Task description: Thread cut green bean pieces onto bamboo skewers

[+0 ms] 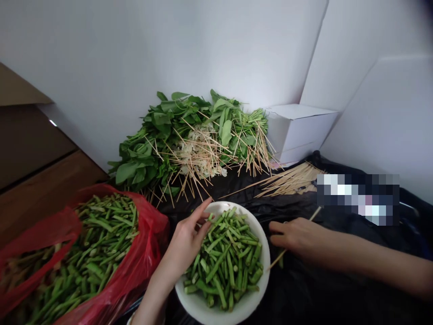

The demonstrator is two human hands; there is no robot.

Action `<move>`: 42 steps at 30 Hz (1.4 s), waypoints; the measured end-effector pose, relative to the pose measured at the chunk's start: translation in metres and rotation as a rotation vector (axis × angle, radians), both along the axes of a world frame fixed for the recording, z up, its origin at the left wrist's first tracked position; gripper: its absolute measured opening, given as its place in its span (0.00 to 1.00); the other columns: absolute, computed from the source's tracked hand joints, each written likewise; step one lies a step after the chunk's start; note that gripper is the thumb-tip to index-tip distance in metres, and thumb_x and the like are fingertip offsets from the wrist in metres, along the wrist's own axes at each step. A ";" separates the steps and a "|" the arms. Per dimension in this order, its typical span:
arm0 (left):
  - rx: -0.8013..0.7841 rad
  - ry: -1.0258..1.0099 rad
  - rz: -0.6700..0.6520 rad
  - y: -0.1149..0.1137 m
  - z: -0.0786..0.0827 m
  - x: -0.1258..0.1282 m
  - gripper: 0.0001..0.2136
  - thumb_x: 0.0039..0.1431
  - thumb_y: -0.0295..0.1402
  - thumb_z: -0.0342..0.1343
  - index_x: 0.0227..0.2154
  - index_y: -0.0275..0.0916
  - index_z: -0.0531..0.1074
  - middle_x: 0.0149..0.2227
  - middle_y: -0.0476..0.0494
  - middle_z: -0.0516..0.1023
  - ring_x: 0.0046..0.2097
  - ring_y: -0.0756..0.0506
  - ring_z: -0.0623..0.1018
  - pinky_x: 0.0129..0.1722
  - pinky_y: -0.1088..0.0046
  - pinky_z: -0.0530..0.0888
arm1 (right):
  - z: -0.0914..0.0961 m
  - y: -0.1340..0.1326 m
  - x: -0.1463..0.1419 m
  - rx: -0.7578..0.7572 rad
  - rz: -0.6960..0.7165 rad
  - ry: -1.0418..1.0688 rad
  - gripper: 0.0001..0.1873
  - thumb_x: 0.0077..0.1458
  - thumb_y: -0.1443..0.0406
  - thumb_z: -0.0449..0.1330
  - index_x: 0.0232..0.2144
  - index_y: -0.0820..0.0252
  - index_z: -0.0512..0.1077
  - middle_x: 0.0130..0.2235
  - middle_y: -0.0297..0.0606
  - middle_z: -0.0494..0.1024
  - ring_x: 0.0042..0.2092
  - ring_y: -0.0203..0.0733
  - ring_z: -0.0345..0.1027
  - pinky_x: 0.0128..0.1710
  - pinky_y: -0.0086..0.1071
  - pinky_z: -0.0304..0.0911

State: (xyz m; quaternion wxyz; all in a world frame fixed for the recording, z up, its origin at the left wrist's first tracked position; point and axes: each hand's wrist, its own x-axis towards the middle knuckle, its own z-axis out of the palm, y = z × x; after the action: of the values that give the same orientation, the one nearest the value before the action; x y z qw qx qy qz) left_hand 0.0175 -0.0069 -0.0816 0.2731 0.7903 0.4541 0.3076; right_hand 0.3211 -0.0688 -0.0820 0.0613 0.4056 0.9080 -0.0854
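A white bowl [260, 234] full of cut green bean pieces [230, 257] sits on black plastic near the front. My left hand [186, 241] reaches over the bowl's left rim, its fingers pinched on a bean piece at the top of the pile. My right hand [297, 239] rests on the black sheet just right of the bowl, closed around a thin wooden skewer [314, 214] that slants under the hand toward the bowl's rim.
A red plastic bag [149, 234] heaped with green beans lies at the left. Leafy greens on skewers [189, 135] are piled against the white wall. Loose bare skewers [291, 180] lie behind the right hand, beside a white box [297, 126]. Wooden floor shows far left.
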 end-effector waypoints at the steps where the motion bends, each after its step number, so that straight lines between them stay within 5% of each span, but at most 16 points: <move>1: -0.015 -0.020 0.027 0.000 0.000 0.000 0.25 0.62 0.35 0.54 0.62 0.45 0.62 0.45 0.44 0.82 0.41 0.44 0.80 0.40 0.71 0.74 | 0.009 -0.001 0.005 -0.025 -0.016 0.020 0.14 0.47 0.75 0.55 0.36 0.57 0.71 0.39 0.37 0.74 0.28 0.37 0.69 0.25 0.32 0.51; 5: -0.056 -0.154 0.078 0.003 -0.004 -0.003 0.17 0.60 0.37 0.56 0.51 0.42 0.73 0.43 0.44 0.83 0.42 0.44 0.80 0.40 0.71 0.75 | 0.047 0.000 0.020 -0.120 -0.094 0.303 0.08 0.59 0.69 0.51 0.35 0.56 0.71 0.36 0.35 0.75 0.36 0.38 0.69 0.34 0.30 0.58; 9: -0.103 -0.255 0.093 0.005 -0.005 -0.004 0.15 0.60 0.37 0.56 0.49 0.41 0.75 0.44 0.43 0.82 0.40 0.44 0.81 0.41 0.69 0.76 | 0.057 0.021 0.019 -0.226 -0.176 0.473 0.10 0.62 0.63 0.51 0.38 0.58 0.72 0.36 0.35 0.77 0.37 0.37 0.69 0.37 0.29 0.60; 14: -0.149 -0.313 0.087 0.003 -0.002 0.000 0.14 0.59 0.36 0.57 0.47 0.40 0.76 0.44 0.43 0.82 0.39 0.45 0.80 0.41 0.69 0.76 | 0.050 0.044 0.003 -0.316 -0.196 0.522 0.10 0.58 0.66 0.54 0.40 0.61 0.75 0.35 0.34 0.78 0.34 0.36 0.70 0.35 0.28 0.60; 21: -0.348 -0.496 0.009 0.000 0.000 0.004 0.18 0.50 0.34 0.66 0.45 0.38 0.77 0.34 0.44 0.82 0.34 0.46 0.78 0.36 0.72 0.74 | 0.050 0.052 -0.046 -0.067 -0.005 0.545 0.09 0.57 0.70 0.55 0.35 0.59 0.76 0.34 0.35 0.77 0.34 0.35 0.68 0.36 0.28 0.57; 27: -0.347 -0.515 -0.003 -0.001 0.001 0.007 0.11 0.52 0.35 0.65 0.38 0.36 0.79 0.33 0.44 0.80 0.35 0.48 0.76 0.37 0.74 0.71 | 0.035 0.061 -0.083 0.141 -0.017 0.474 0.10 0.57 0.71 0.56 0.26 0.59 0.73 0.32 0.32 0.75 0.33 0.34 0.67 0.32 0.28 0.53; 42: -0.301 -0.254 -0.071 -0.008 -0.004 0.011 0.09 0.53 0.31 0.63 0.38 0.38 0.79 0.26 0.51 0.71 0.27 0.51 0.65 0.28 0.75 0.63 | 0.007 0.059 -0.093 0.185 0.051 0.920 0.10 0.62 0.68 0.54 0.32 0.59 0.74 0.32 0.32 0.76 0.34 0.33 0.69 0.36 0.27 0.61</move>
State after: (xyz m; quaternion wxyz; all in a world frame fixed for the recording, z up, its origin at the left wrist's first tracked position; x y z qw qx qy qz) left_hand 0.0282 -0.0154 -0.0854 0.4540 0.7109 0.4286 0.3238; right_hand 0.2280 -0.0097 -0.0745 -0.3819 0.3070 0.8543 -0.1734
